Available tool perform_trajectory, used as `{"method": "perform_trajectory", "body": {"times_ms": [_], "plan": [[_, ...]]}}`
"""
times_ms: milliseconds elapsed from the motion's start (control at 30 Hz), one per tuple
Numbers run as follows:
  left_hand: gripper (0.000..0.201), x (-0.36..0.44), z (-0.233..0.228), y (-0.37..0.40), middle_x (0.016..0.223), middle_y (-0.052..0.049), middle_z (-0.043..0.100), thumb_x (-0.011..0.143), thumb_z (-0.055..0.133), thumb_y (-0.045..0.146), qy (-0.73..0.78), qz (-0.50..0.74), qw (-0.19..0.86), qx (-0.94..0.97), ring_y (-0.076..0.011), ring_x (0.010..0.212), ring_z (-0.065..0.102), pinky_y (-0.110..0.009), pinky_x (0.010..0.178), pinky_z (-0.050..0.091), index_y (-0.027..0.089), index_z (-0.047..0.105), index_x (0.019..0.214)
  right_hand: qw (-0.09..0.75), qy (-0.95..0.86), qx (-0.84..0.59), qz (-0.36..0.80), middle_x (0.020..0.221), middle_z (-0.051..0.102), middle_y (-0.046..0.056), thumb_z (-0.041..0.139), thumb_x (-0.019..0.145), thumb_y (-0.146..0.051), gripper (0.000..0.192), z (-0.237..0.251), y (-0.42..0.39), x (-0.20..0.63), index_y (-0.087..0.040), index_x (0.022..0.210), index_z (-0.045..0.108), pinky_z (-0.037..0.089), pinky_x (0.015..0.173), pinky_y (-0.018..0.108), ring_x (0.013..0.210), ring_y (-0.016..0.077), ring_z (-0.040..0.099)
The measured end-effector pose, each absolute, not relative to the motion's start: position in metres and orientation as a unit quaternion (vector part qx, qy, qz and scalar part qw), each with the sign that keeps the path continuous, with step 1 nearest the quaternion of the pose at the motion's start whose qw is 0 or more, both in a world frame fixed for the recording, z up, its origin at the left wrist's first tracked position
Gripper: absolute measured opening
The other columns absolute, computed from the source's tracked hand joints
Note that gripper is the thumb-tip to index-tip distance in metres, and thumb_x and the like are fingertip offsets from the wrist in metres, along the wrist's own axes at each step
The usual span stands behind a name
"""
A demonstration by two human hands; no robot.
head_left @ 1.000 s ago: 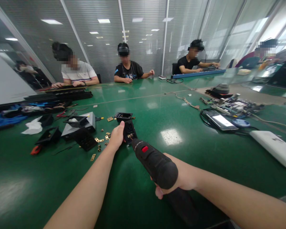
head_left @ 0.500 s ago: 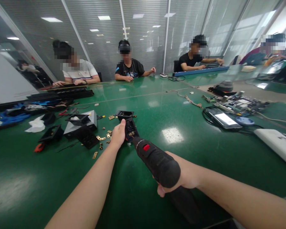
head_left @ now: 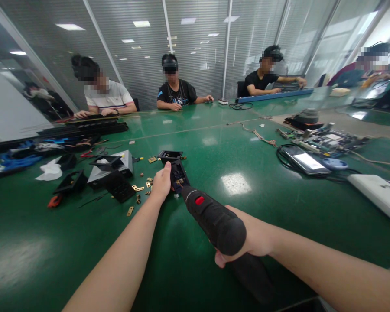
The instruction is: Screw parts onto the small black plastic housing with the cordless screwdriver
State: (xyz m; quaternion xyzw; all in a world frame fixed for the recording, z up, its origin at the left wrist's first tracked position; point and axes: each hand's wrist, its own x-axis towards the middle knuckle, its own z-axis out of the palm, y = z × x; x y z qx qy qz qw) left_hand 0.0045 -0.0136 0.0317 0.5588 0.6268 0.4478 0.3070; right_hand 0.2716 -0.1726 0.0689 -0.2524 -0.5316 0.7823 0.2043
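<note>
Your right hand (head_left: 247, 242) keeps its closed grip on the black driver (head_left: 211, 219), its tip down on the black part (head_left: 178, 175) that your left hand (head_left: 161, 184) pins to the green table (head_left: 214, 147), thumb up against its side. Over the last second almost nothing shifts (only the view lifts a touch): the tool holds its angle, so the fastening looks mid-run. Brass bits (head_left: 137, 188) lie scattered just left, other people sit well apart across the table
</note>
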Motion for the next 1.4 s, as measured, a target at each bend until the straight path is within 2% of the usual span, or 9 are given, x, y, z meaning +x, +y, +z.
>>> {"method": "perform_trajectory", "body": {"times_ms": [100,267,467,633,1033,1233,1400], "plan": [[0.093,0.004,0.031,-0.013,0.065,-0.008,0.065,0.076,0.035,0.116,0.628,0.451,0.316,0.551,-0.0258,0.058,0.064,-0.038,0.054,0.049,0.025,0.058,0.072,0.205,-0.531,-0.252,0.782,0.071,0.077,0.0,0.109,0.058,-0.021,0.04,0.071,-0.173,0.271,-0.015,0.083,0.078,0.06,0.061,0.024,0.069,0.0187,0.077],[0.091,0.003,0.03,-0.011,0.065,-0.008,0.064,0.076,0.037,0.115,0.628,0.449,0.328,0.545,-0.0263,0.058,0.063,-0.039,0.053,0.047,0.026,0.058,0.072,0.198,-0.544,-0.251,0.776,0.072,0.078,0.002,0.11,0.059,-0.025,0.037,0.076,-0.171,0.27,-0.014,0.075,0.079,0.062,0.064,0.025,0.068,0.0181,0.076],[0.093,0.002,0.03,-0.011,0.069,-0.01,0.068,0.075,0.036,0.116,0.628,0.45,0.31,0.554,-0.0275,0.061,0.064,-0.04,0.057,0.049,0.026,0.061,0.071,0.202,-0.554,-0.235,0.772,0.072,0.079,0.002,0.106,0.062,-0.023,0.029,0.074,-0.17,0.27,-0.014,0.076,0.082,0.06,0.061,0.024,0.067,0.0177,0.076],[0.09,0.002,0.03,-0.01,0.069,-0.008,0.069,0.082,0.038,0.111,0.633,0.454,0.3,0.551,-0.0271,0.065,0.065,-0.039,0.06,0.049,0.025,0.063,0.073,0.207,-0.567,-0.25,0.757,0.073,0.079,0.002,0.108,0.061,-0.024,0.031,0.074,-0.171,0.271,-0.015,0.074,0.08,0.062,0.063,0.026,0.067,0.0182,0.076],[0.089,-0.006,0.015,0.002,0.071,-0.007,0.068,0.083,0.038,0.109,0.638,0.445,0.311,0.547,-0.0255,0.066,0.063,-0.036,0.059,0.046,0.025,0.063,0.075,0.195,-0.581,-0.263,0.745,0.071,0.078,0.004,0.108,0.059,-0.031,0.036,0.075,-0.17,0.269,-0.016,0.067,0.077,0.065,0.066,0.031,0.07,0.0219,0.077],[0.091,-0.004,0.018,-0.001,0.073,-0.007,0.069,0.081,0.038,0.111,0.637,0.451,0.307,0.545,-0.026,0.07,0.064,-0.036,0.063,0.047,0.024,0.063,0.075,0.204,-0.582,-0.266,0.741,0.071,0.079,0.004,0.107,0.059,-0.031,0.033,0.077,-0.171,0.269,-0.017,0.066,0.077,0.063,0.064,0.029,0.069,0.0212,0.077],[0.089,-0.002,0.022,-0.004,0.071,-0.007,0.068,0.084,0.039,0.108,0.64,0.452,0.306,0.541,-0.0254,0.066,0.063,-0.037,0.061,0.047,0.024,0.065,0.076,0.206,-0.576,-0.263,0.746,0.071,0.078,0.004,0.107,0.059,-0.029,0.034,0.077,-0.171,0.269,-0.016,0.069,0.078,0.063,0.063,0.028,0.068,0.0209,0.076]]}}
